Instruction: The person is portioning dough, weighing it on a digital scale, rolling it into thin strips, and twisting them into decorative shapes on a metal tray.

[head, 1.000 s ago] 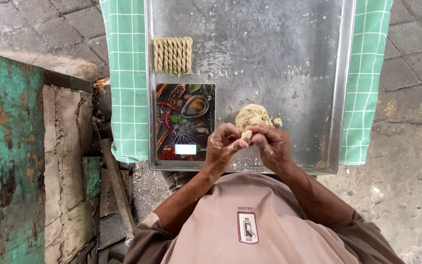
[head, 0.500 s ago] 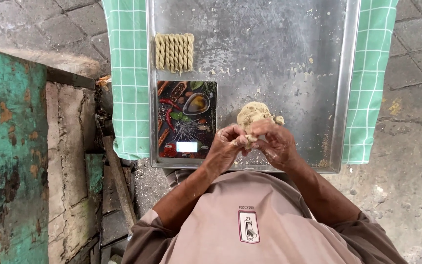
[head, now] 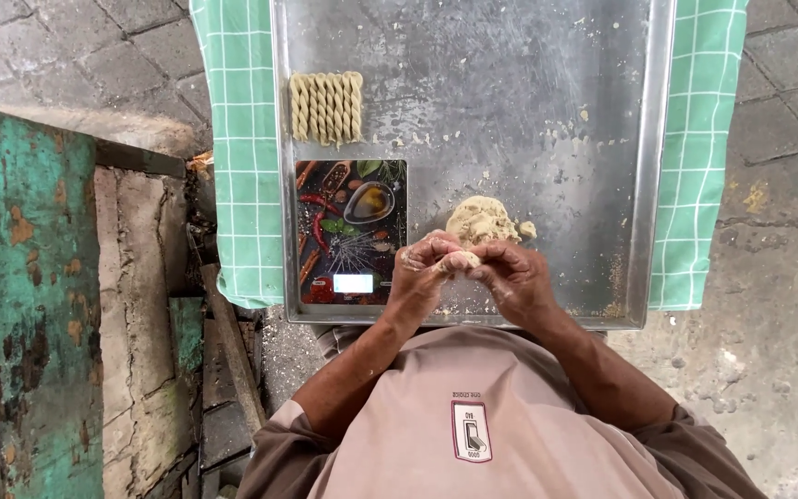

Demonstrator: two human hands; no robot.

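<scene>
A small piece of pale dough (head: 459, 261) is pinched between my left hand (head: 422, 274) and my right hand (head: 514, 280), both held together just above the near edge of a large metal tray (head: 556, 83). Right behind my hands a bigger lump of dough (head: 480, 220) lies on the tray. A flat kitchen scale (head: 351, 231) with a colourful spice picture on top sits to the left of my hands. A row of several twisted dough sticks (head: 326, 106) lies at the far left of the tray.
The tray rests on a green checked cloth (head: 237, 157) that hangs over both sides. Crumbs of dough dot the tray. Grey paving stones surround it, and a worn turquoise wooden box (head: 20, 305) stands at the left.
My hands have stayed by the tray's near edge and kept working the small dough piece between the fingers. It sits a little lower now. Nothing else has moved.
</scene>
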